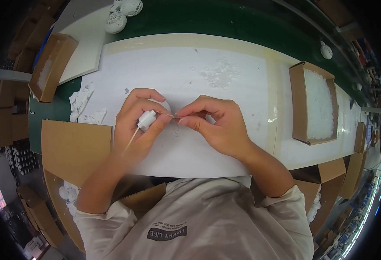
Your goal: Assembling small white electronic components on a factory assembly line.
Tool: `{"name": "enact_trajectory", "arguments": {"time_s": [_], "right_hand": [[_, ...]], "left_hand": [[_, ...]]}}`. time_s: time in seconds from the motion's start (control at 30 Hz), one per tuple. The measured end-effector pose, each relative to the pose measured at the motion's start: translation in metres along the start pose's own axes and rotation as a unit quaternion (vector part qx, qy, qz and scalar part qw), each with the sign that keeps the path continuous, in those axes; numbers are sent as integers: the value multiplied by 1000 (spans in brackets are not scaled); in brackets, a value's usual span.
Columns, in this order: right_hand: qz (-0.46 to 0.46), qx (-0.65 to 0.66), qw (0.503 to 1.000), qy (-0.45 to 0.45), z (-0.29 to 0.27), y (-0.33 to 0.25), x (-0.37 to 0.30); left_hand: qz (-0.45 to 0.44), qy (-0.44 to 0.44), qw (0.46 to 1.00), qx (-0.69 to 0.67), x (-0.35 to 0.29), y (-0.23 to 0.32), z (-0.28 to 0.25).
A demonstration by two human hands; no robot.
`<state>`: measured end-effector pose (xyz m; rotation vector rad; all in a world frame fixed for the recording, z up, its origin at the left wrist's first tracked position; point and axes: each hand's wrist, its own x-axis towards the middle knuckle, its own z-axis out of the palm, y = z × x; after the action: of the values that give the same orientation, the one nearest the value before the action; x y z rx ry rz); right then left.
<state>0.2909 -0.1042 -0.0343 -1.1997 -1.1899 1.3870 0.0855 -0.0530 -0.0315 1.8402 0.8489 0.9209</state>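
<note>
My left hand is closed round a small white plastic piece. Out of that piece a thin pale cord runs down across my palm toward the wrist. Part of a white rounded thing shows behind the left fingers; most of it is hidden. With thumb and forefinger my right hand pinches a fine wire, which stretches from the left fingertips. Both hands are close together over the white work surface. A thin curled strand appears just below the fingertips.
Small clear bits lie scattered beyond my hands. At the right stands a cardboard box filled with translucent pieces; another narrow box is at the far left. White openwork balls sit at the back. A cardboard flap borders my left arm.
</note>
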Motion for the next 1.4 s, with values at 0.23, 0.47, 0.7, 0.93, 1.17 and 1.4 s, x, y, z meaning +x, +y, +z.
{"name": "enact_trajectory", "arguments": {"time_s": [0.23,0.47,0.7,0.93,1.17,1.4], "right_hand": [[62,125,990,-34,1,-6,1],[38,133,990,-6,1,-1,-1],[-87,17,995,-49,-6,-3,-3],[-293,-144,945,-15,-3,2,-1],[-280,-176,943,-34,-5,-4,-1],[-140,-243,953,-113,-18,-6,-6]], "left_hand": [[-35,-2,999,-32,-5,-1,7],[13,-102,992,72,-5,13,7],[0,-159,987,-9,-6,10,8],[-190,-211,926,-247,-14,22,5],[-262,-269,892,-252,-9,26,3],[-239,-301,910,-153,-8,24,6]]}}
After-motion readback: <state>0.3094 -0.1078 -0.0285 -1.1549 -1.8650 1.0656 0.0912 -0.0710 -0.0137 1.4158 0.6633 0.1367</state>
